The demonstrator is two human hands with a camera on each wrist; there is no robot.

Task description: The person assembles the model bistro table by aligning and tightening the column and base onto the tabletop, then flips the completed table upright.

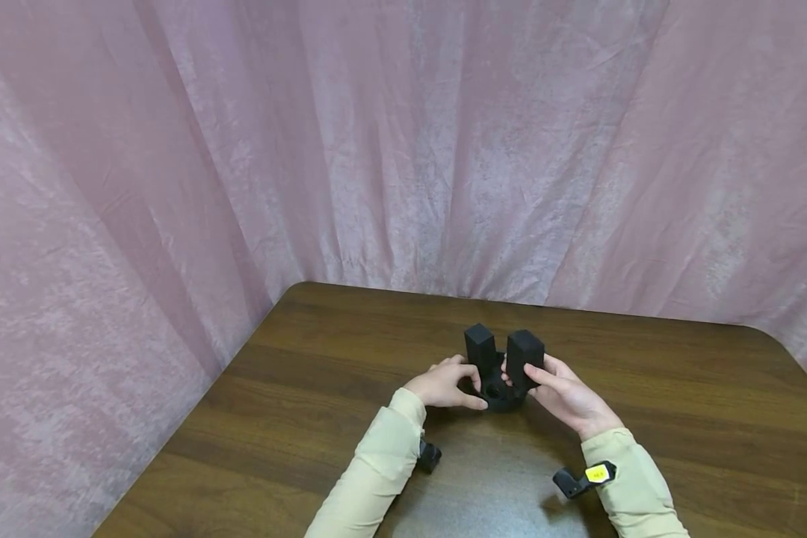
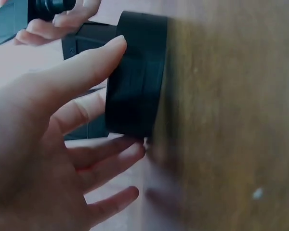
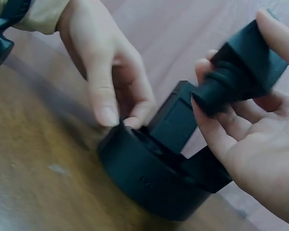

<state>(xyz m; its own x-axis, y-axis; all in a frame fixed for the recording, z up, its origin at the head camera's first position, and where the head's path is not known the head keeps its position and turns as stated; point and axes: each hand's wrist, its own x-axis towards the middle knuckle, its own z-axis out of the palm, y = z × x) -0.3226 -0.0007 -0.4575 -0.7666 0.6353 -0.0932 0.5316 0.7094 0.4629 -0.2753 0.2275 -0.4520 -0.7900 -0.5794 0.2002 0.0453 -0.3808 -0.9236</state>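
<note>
A round black base stands on the table, with a tall black block upright in it; another dark part rises from its far side. My left hand pinches the base's rim, thumb on the outer wall and a finger inside; its other fingers extend past the base in the left wrist view. Just above the base, my right hand holds a loose black block between thumb and fingers. That block's ribbed round stem points toward the base, apart from it.
The brown wooden table runs back to a pink curtain along its far and left sides. Black wrist cameras sit on both sleeves. A small pale spot lies on the wood.
</note>
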